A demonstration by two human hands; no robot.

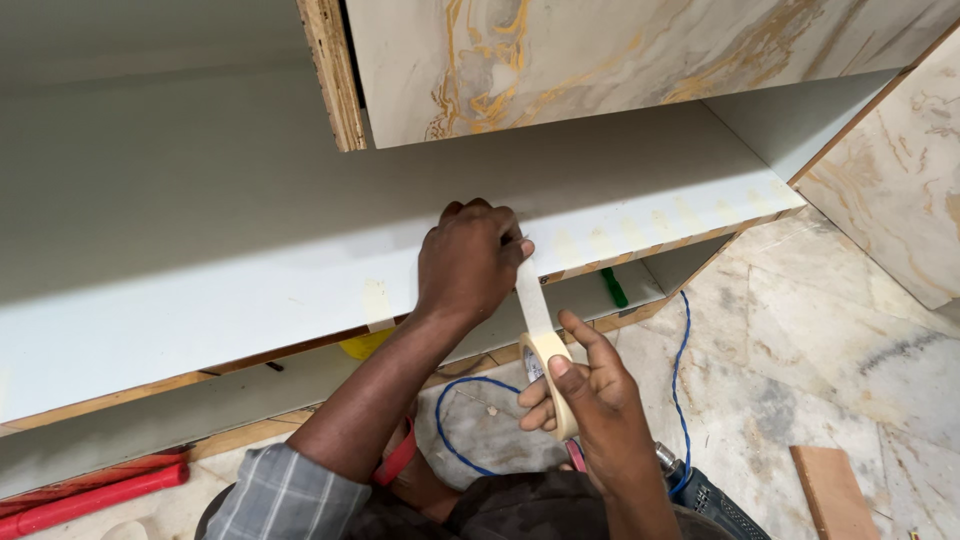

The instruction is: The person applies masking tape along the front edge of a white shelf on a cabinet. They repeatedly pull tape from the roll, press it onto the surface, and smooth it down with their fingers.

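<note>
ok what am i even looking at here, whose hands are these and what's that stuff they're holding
This is one picture from a camera worn on a person's head, looking down at their own two bare hands. The left hand presses the end of a strip of beige masking tape against the front edge of a white laminated plywood shelf. The right hand holds the roll of beige masking tape that the strip comes from. Earlier pieces of tape sit along the same edge. Below lies a marble-patterned floor with a blue cable, a red bar-shaped tool and a small wooden block.
</note>
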